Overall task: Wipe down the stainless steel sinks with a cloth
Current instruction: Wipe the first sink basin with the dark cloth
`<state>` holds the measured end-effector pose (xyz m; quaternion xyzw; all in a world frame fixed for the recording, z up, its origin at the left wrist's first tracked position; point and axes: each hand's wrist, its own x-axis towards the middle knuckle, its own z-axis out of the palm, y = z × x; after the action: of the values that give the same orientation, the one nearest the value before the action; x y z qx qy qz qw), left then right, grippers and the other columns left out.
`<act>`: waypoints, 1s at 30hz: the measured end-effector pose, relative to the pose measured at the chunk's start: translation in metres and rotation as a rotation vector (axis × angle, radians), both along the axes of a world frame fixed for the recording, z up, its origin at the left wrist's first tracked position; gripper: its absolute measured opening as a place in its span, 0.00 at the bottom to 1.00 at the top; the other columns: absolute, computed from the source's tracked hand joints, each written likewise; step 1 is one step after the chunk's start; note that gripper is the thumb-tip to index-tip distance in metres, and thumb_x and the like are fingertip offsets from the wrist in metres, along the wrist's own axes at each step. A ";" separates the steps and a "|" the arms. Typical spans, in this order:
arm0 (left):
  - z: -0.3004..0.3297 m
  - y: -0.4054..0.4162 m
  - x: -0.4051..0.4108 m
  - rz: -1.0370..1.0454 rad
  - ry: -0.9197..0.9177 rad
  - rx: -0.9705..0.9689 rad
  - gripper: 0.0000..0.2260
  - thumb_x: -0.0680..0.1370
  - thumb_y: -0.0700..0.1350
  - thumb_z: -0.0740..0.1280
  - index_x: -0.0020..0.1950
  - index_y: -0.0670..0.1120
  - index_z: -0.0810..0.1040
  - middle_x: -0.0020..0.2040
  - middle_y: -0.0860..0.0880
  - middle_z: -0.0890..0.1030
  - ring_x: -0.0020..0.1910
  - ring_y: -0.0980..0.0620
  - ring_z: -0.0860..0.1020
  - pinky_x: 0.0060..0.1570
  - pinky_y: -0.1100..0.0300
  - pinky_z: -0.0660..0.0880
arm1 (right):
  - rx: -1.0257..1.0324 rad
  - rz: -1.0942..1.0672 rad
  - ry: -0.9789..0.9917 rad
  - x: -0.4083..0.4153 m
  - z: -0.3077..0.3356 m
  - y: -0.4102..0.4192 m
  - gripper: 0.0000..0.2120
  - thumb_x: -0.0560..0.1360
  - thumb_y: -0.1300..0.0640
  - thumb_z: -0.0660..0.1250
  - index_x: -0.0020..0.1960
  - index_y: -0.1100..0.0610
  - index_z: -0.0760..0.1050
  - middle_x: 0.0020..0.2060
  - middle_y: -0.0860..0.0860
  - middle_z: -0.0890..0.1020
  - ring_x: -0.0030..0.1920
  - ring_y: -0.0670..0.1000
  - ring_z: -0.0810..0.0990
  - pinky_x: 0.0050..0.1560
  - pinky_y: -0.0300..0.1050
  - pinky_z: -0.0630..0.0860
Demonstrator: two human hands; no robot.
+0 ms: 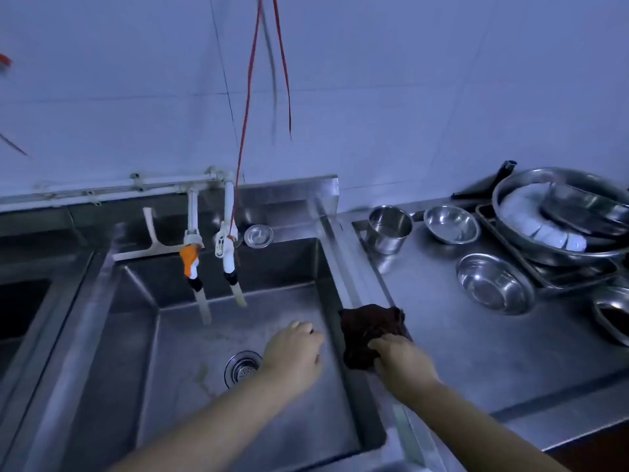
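Two bare forearms reach forward from the bottom edge. Right hand (pixel 403 361) grips a dark cloth (pixel 369 330), fingers curled into its bunched lower part; the cloth lies draped over the right rim of the sink (pixel 177 335), partly on the rim and partly hanging down the inner wall. Left hand (pixel 292 350) hangs over the basin just left of the cloth, apart from it, fingers loosely bent and holding nothing. Below and left of that hand sits the drain (pixel 243 368) in the sink floor, with faint stains around it. At the back, two white taps (pixel 226 240) drop from a wall pipe, one with an orange piece, and a red cord (pixel 246 107) hangs down to the right tap. A round strainer (pixel 258 236) rests on the back ledge. A second sink (pixel 23 308) shows at the left edge, dark inside. To the right, the steel table (pixel 459 352) carries a small pot (pixel 389 229), two bowls (pixel 451 224), and a big basin (pixel 561 212) holding white plates on a tray.
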<state>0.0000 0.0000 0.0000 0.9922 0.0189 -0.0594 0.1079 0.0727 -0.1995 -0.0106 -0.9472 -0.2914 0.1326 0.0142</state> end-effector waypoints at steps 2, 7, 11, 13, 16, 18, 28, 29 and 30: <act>-0.013 -0.009 0.016 0.015 0.038 -0.015 0.12 0.76 0.45 0.59 0.57 0.48 0.77 0.55 0.50 0.75 0.58 0.49 0.70 0.50 0.56 0.69 | 0.024 -0.037 0.022 0.019 -0.011 -0.006 0.22 0.77 0.61 0.55 0.70 0.51 0.68 0.62 0.49 0.74 0.60 0.51 0.72 0.53 0.43 0.71; -0.042 -0.030 0.047 0.039 0.136 -0.053 0.13 0.76 0.45 0.59 0.59 0.49 0.76 0.57 0.50 0.75 0.60 0.50 0.70 0.52 0.57 0.70 | 0.094 -0.047 -0.026 0.053 -0.042 -0.013 0.21 0.78 0.61 0.55 0.70 0.53 0.66 0.63 0.50 0.72 0.61 0.52 0.69 0.58 0.43 0.68; -0.059 -0.044 0.065 0.062 0.175 -0.121 0.14 0.78 0.47 0.58 0.63 0.49 0.74 0.58 0.49 0.74 0.60 0.49 0.70 0.53 0.56 0.70 | 0.165 -0.096 -0.037 0.068 -0.055 -0.014 0.15 0.78 0.57 0.57 0.64 0.54 0.69 0.59 0.51 0.74 0.59 0.53 0.70 0.56 0.43 0.67; -0.065 -0.051 0.072 0.112 0.197 -0.155 0.15 0.79 0.49 0.58 0.65 0.51 0.72 0.59 0.49 0.74 0.61 0.49 0.69 0.53 0.56 0.70 | 0.196 -0.109 -0.029 0.074 -0.058 -0.013 0.13 0.77 0.57 0.59 0.61 0.54 0.70 0.56 0.50 0.74 0.58 0.52 0.71 0.55 0.43 0.66; -0.073 -0.058 0.083 0.191 0.226 -0.197 0.15 0.80 0.51 0.57 0.65 0.49 0.70 0.60 0.49 0.75 0.60 0.49 0.71 0.52 0.55 0.72 | 0.240 -0.144 -0.012 0.081 -0.060 -0.014 0.10 0.77 0.60 0.58 0.55 0.56 0.73 0.51 0.50 0.77 0.53 0.51 0.73 0.48 0.41 0.66; -0.078 -0.062 0.090 0.252 0.221 -0.235 0.14 0.80 0.52 0.58 0.62 0.47 0.71 0.57 0.49 0.76 0.56 0.49 0.74 0.50 0.54 0.74 | 0.247 -0.137 0.009 0.082 -0.061 -0.018 0.10 0.76 0.62 0.57 0.52 0.57 0.76 0.48 0.51 0.79 0.50 0.52 0.75 0.46 0.41 0.66; -0.090 -0.068 0.117 0.604 0.175 -0.470 0.16 0.78 0.48 0.64 0.61 0.43 0.64 0.39 0.52 0.73 0.34 0.53 0.75 0.30 0.61 0.69 | 0.365 -0.020 -0.097 0.070 -0.068 -0.050 0.04 0.61 0.60 0.62 0.27 0.56 0.69 0.27 0.49 0.72 0.28 0.53 0.73 0.29 0.43 0.69; -0.091 -0.069 0.118 0.628 0.159 -0.494 0.17 0.77 0.47 0.66 0.60 0.43 0.64 0.40 0.53 0.73 0.34 0.54 0.74 0.29 0.63 0.68 | 0.388 -0.045 -0.092 0.072 -0.068 -0.049 0.06 0.63 0.59 0.63 0.27 0.56 0.69 0.27 0.49 0.72 0.29 0.53 0.73 0.29 0.44 0.69; -0.092 -0.070 0.118 0.652 0.142 -0.537 0.17 0.76 0.46 0.68 0.60 0.44 0.65 0.40 0.54 0.73 0.34 0.57 0.74 0.28 0.65 0.67 | 0.416 -0.073 -0.084 0.076 -0.066 -0.047 0.08 0.65 0.59 0.66 0.29 0.56 0.70 0.29 0.50 0.73 0.31 0.53 0.73 0.30 0.45 0.70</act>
<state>0.1183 -0.0696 -0.0917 0.8644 0.3228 -0.0931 0.3740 0.1490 -0.2468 -0.0771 -0.9385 -0.2783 0.0296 0.2020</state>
